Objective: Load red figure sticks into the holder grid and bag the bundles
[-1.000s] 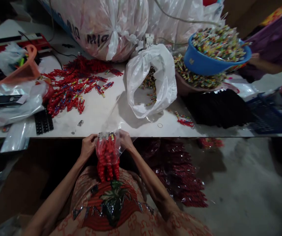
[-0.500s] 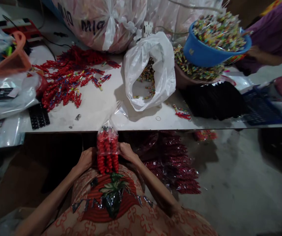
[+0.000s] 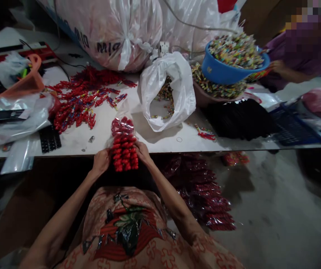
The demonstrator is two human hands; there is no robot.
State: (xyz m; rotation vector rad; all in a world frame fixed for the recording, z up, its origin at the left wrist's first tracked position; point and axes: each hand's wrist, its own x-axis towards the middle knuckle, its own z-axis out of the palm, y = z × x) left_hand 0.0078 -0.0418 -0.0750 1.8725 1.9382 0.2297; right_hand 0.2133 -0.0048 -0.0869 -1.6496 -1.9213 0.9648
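Observation:
A clear plastic bag of red beaded pieces (image 3: 124, 149) hangs over the table's front edge, its upper part above the white tabletop. My left hand (image 3: 102, 161) grips the left side of this bag with curled fingers. On the opposite side my right hand (image 3: 142, 152) pinches the bag. Beyond them, to the left, lies a loose pile of red beaded strings (image 3: 79, 97) with some blue and yellow bits. An open white plastic bag (image 3: 182, 97) with small multicoloured pieces inside stands behind and to the right.
A blue basin (image 3: 222, 71) heaped with wrapped pieces stands at the back right, near a person in purple (image 3: 303, 59). Black material (image 3: 238, 119) lies before it. An orange basket (image 3: 34, 74) is at left. Packed dark red bags (image 3: 210, 201) lie below the table.
Both hands have moved forward, away from my body, with the bag of red pieces, which has tilted so its upper part is over the tabletop. The view has shifted slightly.

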